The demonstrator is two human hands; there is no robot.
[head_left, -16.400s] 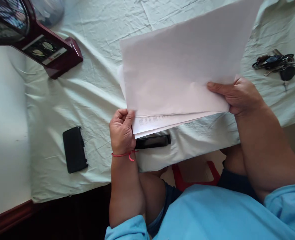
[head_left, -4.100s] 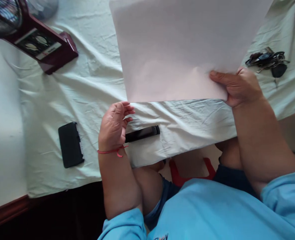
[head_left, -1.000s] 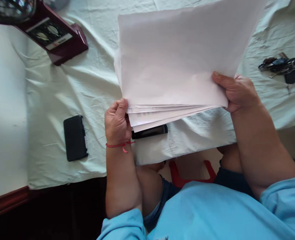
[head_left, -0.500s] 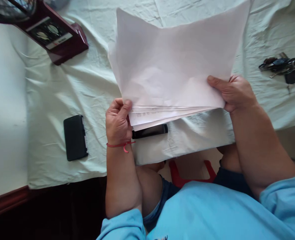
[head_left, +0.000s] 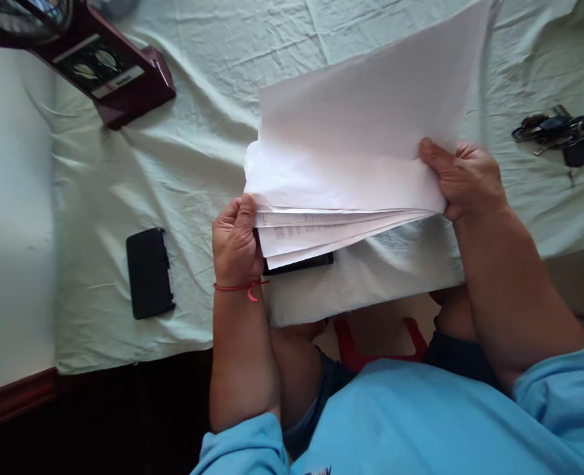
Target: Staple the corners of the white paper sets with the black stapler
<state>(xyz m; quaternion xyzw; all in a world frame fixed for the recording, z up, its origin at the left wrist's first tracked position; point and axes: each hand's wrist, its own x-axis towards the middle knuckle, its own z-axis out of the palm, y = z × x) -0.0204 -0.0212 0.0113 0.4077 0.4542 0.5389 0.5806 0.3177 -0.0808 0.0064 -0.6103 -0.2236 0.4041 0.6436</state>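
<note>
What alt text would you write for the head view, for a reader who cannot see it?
Two bare hands, left hand and right hand, hold a fanned stack of white paper sheets above a wrinkled pale green tablecloth. A flat black case and a bunch of keys lie on it.

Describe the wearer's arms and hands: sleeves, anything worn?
Both hands are bare, no gloves. The left hand has a thin red string bracelet knotted at the wrist. The right hand shows nothing worn. Light blue sleeves are pushed up near the elbows.
</note>
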